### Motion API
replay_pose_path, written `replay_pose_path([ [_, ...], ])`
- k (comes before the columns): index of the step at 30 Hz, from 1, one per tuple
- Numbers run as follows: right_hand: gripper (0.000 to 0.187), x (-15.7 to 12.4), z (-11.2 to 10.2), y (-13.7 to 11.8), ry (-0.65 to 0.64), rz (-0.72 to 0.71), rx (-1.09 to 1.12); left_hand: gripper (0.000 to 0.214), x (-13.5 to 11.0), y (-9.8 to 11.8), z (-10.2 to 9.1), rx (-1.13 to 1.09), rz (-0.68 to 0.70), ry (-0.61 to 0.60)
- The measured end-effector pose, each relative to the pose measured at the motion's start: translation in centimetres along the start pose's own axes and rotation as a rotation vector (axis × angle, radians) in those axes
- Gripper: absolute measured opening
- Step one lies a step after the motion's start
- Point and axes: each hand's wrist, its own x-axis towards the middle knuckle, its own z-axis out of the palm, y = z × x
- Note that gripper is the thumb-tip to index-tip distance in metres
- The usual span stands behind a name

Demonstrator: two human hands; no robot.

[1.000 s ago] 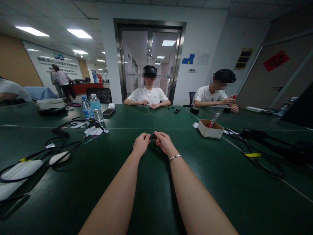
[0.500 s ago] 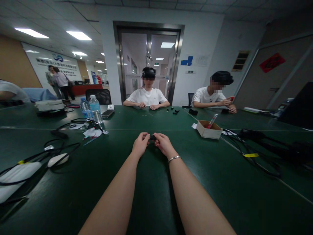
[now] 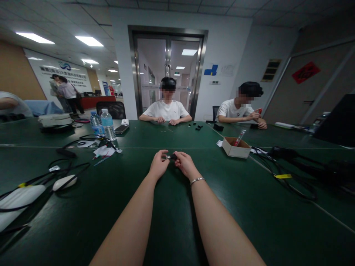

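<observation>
A small black piece with a silvery metal end (image 3: 173, 157) is held just above the green table, in front of me. My right hand (image 3: 184, 162) pinches its black part between thumb and fingertips. At the silvery end is my left hand (image 3: 159, 163), its thumb and forefinger parted around that end. Whether a left fingertip touches the metal is too small to tell. The piece's exact kind does not show.
An open cardboard box (image 3: 235, 150) holding a clear tube stands to the right, near black cables (image 3: 294, 184). Water bottles (image 3: 108, 125), paper scraps (image 3: 104, 150) and a white mouse (image 3: 64, 182) lie left. Two people in headsets sit across the table (image 3: 172, 207).
My left finger and thumb have come apart, and the silvery end now shows between them. My right hand keeps its pinch on the black part.
</observation>
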Motion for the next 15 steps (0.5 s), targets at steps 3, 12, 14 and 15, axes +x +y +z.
replay_pose_path([
  [3,0.023,-0.03,-0.01,-0.01,0.003,-0.003,-0.001,0.040,0.08,-0.27,0.00,-0.090,-0.026,-0.026],
  [12,0.027,0.06,-0.03,0.01,-0.006,-0.010,0.005,0.031,0.19,-0.39,0.20,-0.055,-0.039,-0.047],
  [14,0.027,0.01,0.01,-0.06,-0.005,-0.011,0.009,0.034,0.22,-0.38,0.20,-0.064,-0.050,-0.052],
  [15,0.026,-0.02,0.03,-0.09,-0.005,-0.009,0.010,0.035,0.24,-0.43,0.20,-0.055,-0.047,-0.045],
])
